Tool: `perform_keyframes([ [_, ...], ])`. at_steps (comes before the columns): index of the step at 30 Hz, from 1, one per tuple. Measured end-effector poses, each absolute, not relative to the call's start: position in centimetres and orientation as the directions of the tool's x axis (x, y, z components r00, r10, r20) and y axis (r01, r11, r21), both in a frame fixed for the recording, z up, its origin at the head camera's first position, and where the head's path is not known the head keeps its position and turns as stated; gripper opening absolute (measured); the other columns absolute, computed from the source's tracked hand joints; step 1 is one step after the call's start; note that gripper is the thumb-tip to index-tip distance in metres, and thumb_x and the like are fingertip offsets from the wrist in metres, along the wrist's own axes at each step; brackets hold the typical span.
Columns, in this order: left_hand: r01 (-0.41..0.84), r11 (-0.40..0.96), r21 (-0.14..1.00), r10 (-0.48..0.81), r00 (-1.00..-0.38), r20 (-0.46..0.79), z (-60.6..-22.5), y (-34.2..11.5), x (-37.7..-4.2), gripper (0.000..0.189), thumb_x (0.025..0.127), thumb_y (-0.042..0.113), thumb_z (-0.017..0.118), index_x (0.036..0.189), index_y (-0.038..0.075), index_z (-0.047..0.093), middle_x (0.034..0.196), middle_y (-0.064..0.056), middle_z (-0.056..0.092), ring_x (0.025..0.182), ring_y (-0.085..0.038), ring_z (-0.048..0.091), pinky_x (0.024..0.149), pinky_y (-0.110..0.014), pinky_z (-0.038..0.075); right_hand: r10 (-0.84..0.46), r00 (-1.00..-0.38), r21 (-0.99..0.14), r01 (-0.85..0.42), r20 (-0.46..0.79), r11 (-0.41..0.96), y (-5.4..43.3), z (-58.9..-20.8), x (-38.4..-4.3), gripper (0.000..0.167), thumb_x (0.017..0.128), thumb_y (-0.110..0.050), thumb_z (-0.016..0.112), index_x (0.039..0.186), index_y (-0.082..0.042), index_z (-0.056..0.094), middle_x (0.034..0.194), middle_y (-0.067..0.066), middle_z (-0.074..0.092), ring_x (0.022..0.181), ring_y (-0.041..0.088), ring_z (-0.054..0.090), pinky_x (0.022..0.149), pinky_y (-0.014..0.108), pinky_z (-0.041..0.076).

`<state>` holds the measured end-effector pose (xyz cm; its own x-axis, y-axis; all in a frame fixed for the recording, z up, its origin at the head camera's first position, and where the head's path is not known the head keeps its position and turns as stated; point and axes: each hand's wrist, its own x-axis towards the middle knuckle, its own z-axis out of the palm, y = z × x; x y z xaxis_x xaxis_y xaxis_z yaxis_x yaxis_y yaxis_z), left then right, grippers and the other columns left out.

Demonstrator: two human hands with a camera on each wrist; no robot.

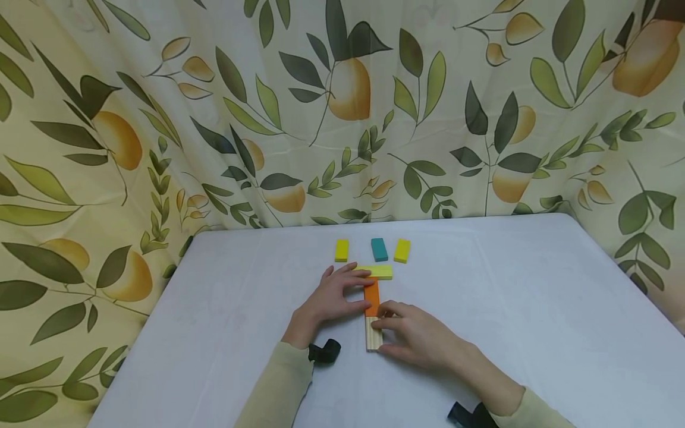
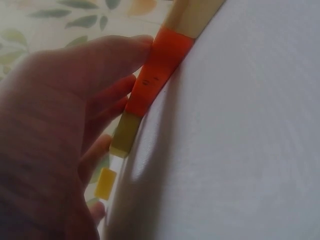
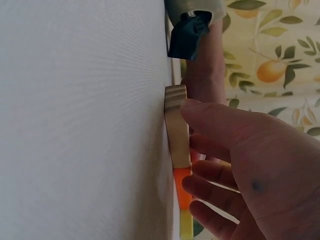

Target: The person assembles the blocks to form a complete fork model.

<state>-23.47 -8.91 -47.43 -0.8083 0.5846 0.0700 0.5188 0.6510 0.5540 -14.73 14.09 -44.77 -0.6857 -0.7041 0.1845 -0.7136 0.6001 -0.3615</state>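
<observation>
Lightly, left hand (image 1: 333, 296): lay spread, touching orange block (image 1: 371, 292).
Right hand (image 1: 420, 334): rested loosely against plain block (image 1: 373, 340).
Seam (image 3: 181, 168): probably wanted gentle, even pressure.

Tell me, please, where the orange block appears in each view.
Head: orange block, lower half, slightly right of centre.
Left wrist: orange block, upper half, about mid-width.
Right wrist: orange block, lower half, slightly right of centre.
Shared landmark: the plain wooden block at its end.

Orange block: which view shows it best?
Left wrist: the orange block shows large, dark marks on its side. Head shows its top, partly covered by the left hand; right wrist, only a short piece partly behind the right hand.
</observation>
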Motion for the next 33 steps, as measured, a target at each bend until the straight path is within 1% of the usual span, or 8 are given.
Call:
perform_keyframes([
  [10,0.529,0.645,0.551,0.588,-0.804,0.083,-47.5,-8.8,-23.5,0.047,0.092,0.045,0.07,0.136,0.028,0.067,0.146,0.012,0.053,0.149,-0.015,0.025,0.119,-0.058,0.003,-0.706,-0.679,-0.357,-0.722,0.2,0.593,14.2,-44.8,-14.8,0.034,0.087,-0.029,0.081,0.116,-0.013,0.077,0.119,0.003,0.062,0.104,0.018,0.06,0.094,0.041,0.053],
  [16,0.552,0.658,0.513,0.598,-0.796,0.09,-47.5,-8.8,-23.3,0.047,0.093,0.046,0.068,0.137,0.028,0.066,0.147,0.013,0.052,0.149,-0.013,0.025,0.119,-0.058,0.002,-0.702,-0.683,-0.356,-0.719,0.201,0.598,14.2,-45.0,-14.8,0.035,0.086,-0.031,0.081,0.116,-0.014,0.076,0.12,0.003,0.062,0.106,0.019,0.06,0.095,0.041,0.052],
  [20,0.565,0.663,0.491,0.607,-0.79,0.089,-47.2,-8.8,-23.2,0.047,0.094,0.044,0.066,0.138,0.027,0.064,0.148,0.012,0.051,0.148,-0.012,0.027,0.12,-0.056,0.002,-0.7,-0.688,-0.354,-0.714,0.192,0.604,14.1,-44.9,-14.8,0.036,0.086,-0.032,0.081,0.117,-0.014,0.076,0.121,0.003,0.061,0.106,0.019,0.06,0.096,0.041,0.052],
  [24,0.559,0.661,0.5,0.606,-0.791,0.084,-47.0,-8.8,-22.9,0.048,0.096,0.042,0.065,0.14,0.025,0.063,0.15,0.009,0.05,0.148,-0.012,0.027,0.12,-0.054,0.001,-0.691,-0.704,-0.37,-0.693,0.164,0.618,14.2,-44.6,-14.9,0.038,0.087,-0.037,0.079,0.119,-0.016,0.075,0.122,0.001,0.061,0.107,0.018,0.06,0.097,0.041,0.051],
  [28,0.555,0.661,0.504,0.605,-0.792,0.079,-46.9,-8.9,-22.5,0.051,0.095,0.046,0.064,0.142,0.026,0.06,0.151,0.009,0.049,0.148,-0.012,0.027,0.121,-0.053,0.002,-0.66,-0.736,-0.394,-0.656,0.147,0.644,14.6,-44.3,-15.2,0.042,0.089,-0.04,0.078,0.124,-0.018,0.073,0.124,-0.001,0.061,0.111,0.018,0.059,0.098,0.043,0.051],
  [33,0.556,0.657,0.51,0.611,-0.788,0.073,-46.8,-8.8,-21.9,0.057,0.094,0.054,0.064,0.144,0.028,0.058,0.154,0.01,0.045,0.149,-0.015,0.026,0.121,-0.054,0.005,-0.621,-0.762,-0.386,-0.637,0.184,0.667,15.3,-44.1,-15.9,0.044,0.088,-0.036,0.08,0.127,-0.016,0.071,0.126,0.001,0.061,0.114,0.021,0.059,0.099,0.044,0.051],
])
